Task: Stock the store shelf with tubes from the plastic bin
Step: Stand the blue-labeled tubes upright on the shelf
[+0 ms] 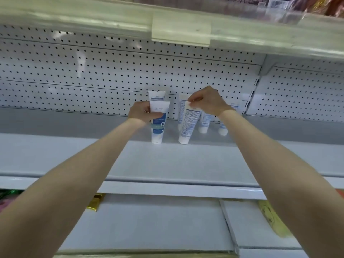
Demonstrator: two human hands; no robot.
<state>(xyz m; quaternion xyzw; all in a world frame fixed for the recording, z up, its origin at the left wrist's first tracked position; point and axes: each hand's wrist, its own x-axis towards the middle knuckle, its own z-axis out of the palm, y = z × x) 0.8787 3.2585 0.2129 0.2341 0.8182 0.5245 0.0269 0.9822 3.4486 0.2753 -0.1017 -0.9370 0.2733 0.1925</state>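
We are gripping a white-and-blue tube with our left hand, fingers curling round its upper half while its cap is resting on the white shelf. Our right hand is pinching the flat top end of a second tube, just right of the first, which is leaning with its top to the right and its cap down on the shelf. Other tubes are standing cap-down farther back, near the pegboard wall.
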